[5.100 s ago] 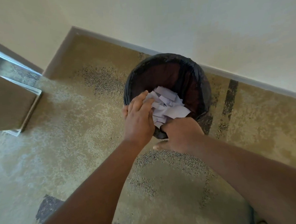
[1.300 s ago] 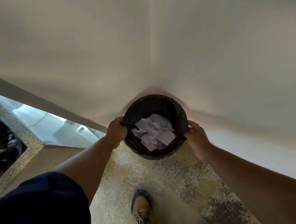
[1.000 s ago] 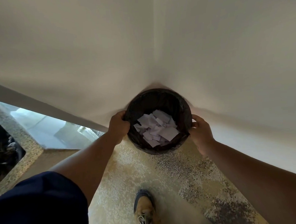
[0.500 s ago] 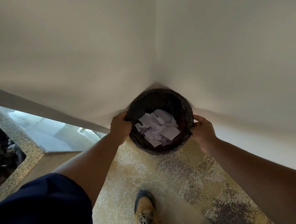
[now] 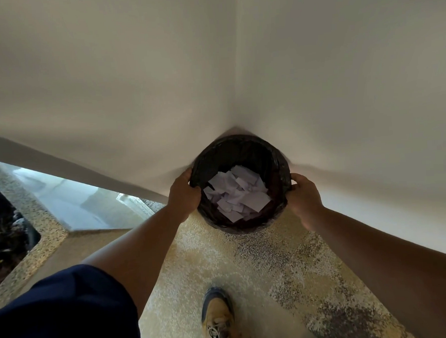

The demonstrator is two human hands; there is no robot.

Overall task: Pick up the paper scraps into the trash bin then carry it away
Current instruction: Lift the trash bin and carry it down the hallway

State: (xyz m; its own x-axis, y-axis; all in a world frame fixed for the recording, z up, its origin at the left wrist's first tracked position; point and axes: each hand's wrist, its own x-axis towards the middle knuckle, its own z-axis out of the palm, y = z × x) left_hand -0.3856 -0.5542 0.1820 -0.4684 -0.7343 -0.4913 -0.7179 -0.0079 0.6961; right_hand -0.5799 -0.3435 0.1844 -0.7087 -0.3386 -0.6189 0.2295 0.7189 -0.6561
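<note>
A round trash bin lined with a black bag is held out in front of me, close to a corner where two cream walls meet. White paper scraps lie piled inside it. My left hand grips the bin's left rim, and my right hand grips its right rim. Whether the bin's base touches the floor is hidden from above.
Speckled beige carpet covers the floor below, with a tan boot stepping on it. A speckled stone ledge and a pale glass-like opening lie at the left. The wall corner stands straight ahead.
Five seconds ago both hands pressed scraps into the bin on the floor by a wall. Since then they have gripped its rim, and the bin has drifted slightly up and right toward the corner.
</note>
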